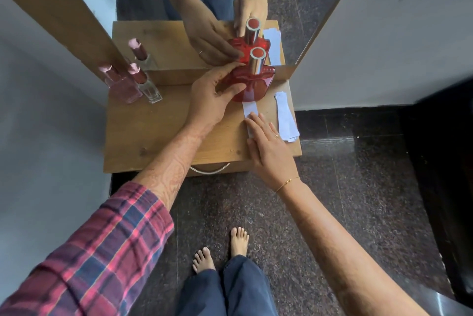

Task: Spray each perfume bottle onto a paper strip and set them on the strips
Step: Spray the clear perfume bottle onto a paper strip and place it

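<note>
A red perfume bottle (252,82) with a silver cap stands on the far end of a white paper strip (249,109) on the wooden shelf (158,131). My left hand (213,99) grips the bottle's left side. My right hand (268,146) lies flat with fingers spread, pressing the strip's near end onto the wood. A pink bottle (122,85) and a clear bottle with a mauve cap (148,85) stand together at the shelf's far left corner.
A stack of spare paper strips (286,117) lies at the shelf's right edge. A mirror (204,8) behind the shelf repeats the hands and bottles. White walls flank both sides; my bare feet stand on dark stone floor below.
</note>
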Motion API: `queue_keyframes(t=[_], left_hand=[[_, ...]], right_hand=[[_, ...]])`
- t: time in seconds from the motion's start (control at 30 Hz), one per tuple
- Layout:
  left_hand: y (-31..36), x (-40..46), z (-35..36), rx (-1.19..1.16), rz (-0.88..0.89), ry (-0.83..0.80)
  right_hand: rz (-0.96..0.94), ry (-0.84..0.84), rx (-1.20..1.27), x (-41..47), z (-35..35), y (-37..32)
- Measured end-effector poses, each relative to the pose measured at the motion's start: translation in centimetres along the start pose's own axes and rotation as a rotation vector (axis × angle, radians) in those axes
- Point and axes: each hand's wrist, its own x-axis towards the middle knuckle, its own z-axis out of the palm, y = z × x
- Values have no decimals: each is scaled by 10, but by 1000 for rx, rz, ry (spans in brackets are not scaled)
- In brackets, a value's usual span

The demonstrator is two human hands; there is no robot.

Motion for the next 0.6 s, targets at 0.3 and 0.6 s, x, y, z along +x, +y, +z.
queue_keyframes(t=[0.3, 0.6], left_hand=[[5, -23, -19, -2, -34, 79], [7, -68, -90, -51, -58, 531]], right_hand=[[-3, 360, 163, 7, -6, -34], [-111, 303, 290, 58, 16, -124]])
